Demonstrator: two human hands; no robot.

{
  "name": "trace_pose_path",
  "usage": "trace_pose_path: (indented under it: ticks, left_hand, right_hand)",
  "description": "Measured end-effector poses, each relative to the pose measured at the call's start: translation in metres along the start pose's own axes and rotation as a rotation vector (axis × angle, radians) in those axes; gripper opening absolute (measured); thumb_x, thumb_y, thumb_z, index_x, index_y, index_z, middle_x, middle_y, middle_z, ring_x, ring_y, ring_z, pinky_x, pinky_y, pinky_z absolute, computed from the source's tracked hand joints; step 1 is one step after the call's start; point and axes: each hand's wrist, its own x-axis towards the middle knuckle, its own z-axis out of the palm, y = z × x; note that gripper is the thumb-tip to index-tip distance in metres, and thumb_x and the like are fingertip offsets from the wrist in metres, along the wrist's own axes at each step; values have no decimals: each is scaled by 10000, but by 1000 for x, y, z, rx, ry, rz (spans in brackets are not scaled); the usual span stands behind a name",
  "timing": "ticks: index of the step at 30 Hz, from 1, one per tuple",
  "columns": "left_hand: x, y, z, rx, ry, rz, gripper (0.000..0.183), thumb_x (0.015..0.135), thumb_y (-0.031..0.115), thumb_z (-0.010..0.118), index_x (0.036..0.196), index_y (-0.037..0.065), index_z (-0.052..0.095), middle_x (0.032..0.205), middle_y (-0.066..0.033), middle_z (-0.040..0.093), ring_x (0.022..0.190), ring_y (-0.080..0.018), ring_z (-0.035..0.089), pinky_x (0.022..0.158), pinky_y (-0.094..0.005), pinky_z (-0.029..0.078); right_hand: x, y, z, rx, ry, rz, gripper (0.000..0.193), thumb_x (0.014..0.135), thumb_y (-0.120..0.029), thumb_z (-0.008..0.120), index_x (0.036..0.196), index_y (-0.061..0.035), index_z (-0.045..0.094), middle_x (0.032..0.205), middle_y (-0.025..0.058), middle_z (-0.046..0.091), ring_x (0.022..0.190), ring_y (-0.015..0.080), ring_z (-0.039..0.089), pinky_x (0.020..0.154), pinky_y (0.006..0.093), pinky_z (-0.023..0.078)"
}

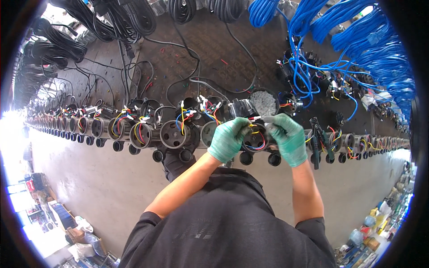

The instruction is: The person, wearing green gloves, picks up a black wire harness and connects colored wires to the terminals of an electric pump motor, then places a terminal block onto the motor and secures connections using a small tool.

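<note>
Both my hands wear green gloves. My left hand (229,139) is closed in a pinch on thin coloured wires (254,127), with yellow and red showing by the fingertips. Just to the right, my right hand (288,139) pinches near the wire ends; what lies between its fingertips is too small to make out. Below the fingers, the wires run into the open end of a round dark housing (254,142), partly covered by my left hand. Behind the hands stands a round tub (263,102) full of small pale pieces, next to a dark cylindrical part (241,108).
Dark-handled pliers (317,139) stand at the table edge to my right. Similar housings (174,134) line the edge both ways. Black cable coils (134,20) and blue cable coils (371,40) lie along the far side. Loose grey cables cross the brown tabletop (210,49).
</note>
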Motion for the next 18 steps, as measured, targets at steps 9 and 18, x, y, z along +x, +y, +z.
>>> trace_pose_path:
  ticks: [9,18]
  left_hand:
    - [-2,-4,-1,-19,-5,6,175,977,34,720,1149,28,689,968,-160,774,874,-258,778,772,-354,597]
    - [-2,-3,-1,38,-24,61,177,965,37,731,1140,41,708,955,-163,768,855,-255,769,765,-350,589]
  right_hand:
    - [-3,13,29,16,61,-68,155,946,-15,785,1097,-5,754,981,46,769,888,84,691,822,253,566]
    - [5,14,36,-234,8,-182,163,933,-63,793,1072,12,748,954,150,761,823,238,740,736,340,569]
